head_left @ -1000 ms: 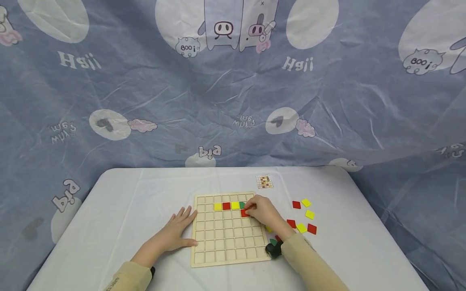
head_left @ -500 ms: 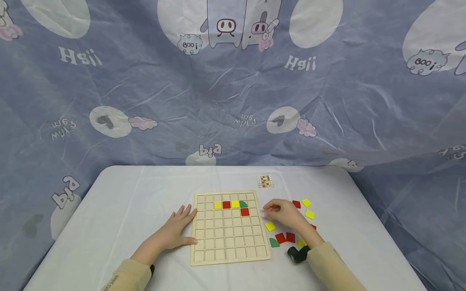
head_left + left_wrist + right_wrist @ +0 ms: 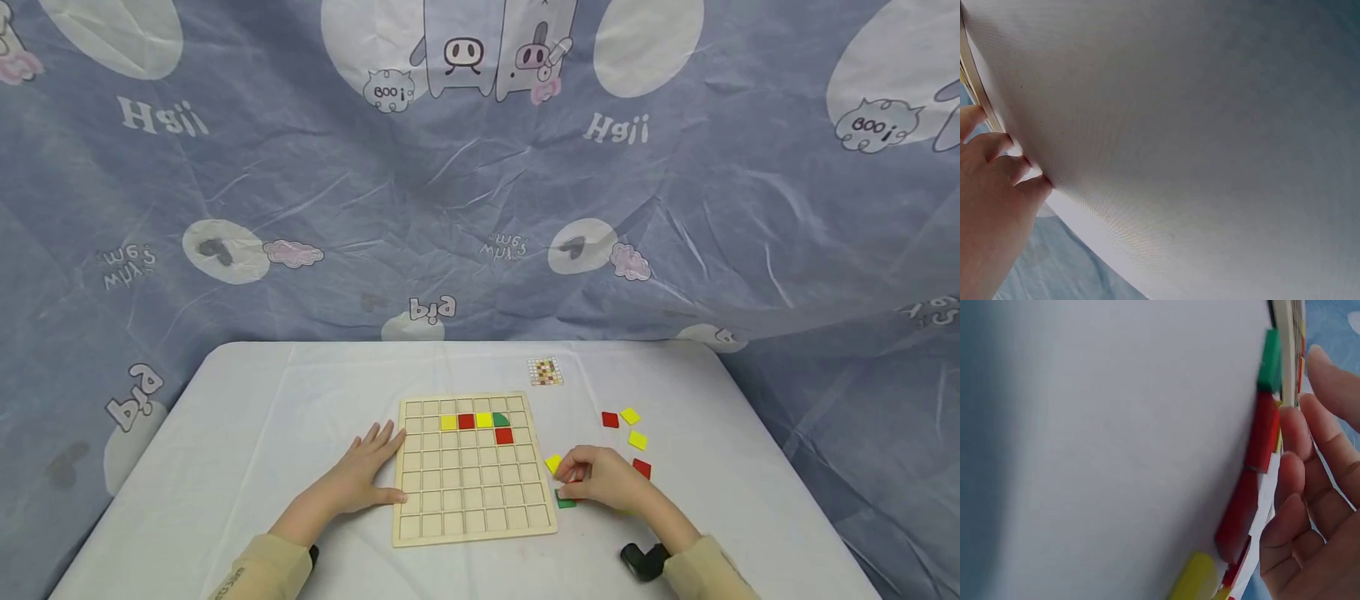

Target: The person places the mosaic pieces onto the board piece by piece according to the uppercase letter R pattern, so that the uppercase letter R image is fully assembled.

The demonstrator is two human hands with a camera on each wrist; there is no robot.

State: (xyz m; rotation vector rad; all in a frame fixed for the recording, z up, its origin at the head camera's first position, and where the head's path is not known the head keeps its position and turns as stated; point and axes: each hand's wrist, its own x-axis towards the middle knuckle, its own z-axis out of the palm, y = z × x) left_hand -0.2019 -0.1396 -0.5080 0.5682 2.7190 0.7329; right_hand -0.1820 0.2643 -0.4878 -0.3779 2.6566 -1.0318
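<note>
A square wooden grid board (image 3: 472,475) lies on the white table. In its second row sit a yellow tile (image 3: 448,422), a red tile (image 3: 467,422), another yellow tile and a green quarter-circle tile (image 3: 501,420); below the green one is another red tile (image 3: 504,436). My left hand (image 3: 356,479) rests with spread fingers at the board's left edge. Right of the board, my right hand (image 3: 607,479) hovers over loose pieces. Its thumb and fingers stand apart, holding nothing, as the right wrist view shows. Beneath it are a loose green piece (image 3: 1269,361) and red tiles (image 3: 1262,432), partly hidden in the head view.
A small printed pattern card (image 3: 545,372) lies behind the board. More loose red tiles (image 3: 611,420) and yellow tiles (image 3: 631,416) are scattered to the right. Behind the table hangs a blue patterned cloth (image 3: 442,192).
My right hand has let go of the red tile on the board and moved right and toward me, over the loose pieces. My left hand has stayed at the board's edge.
</note>
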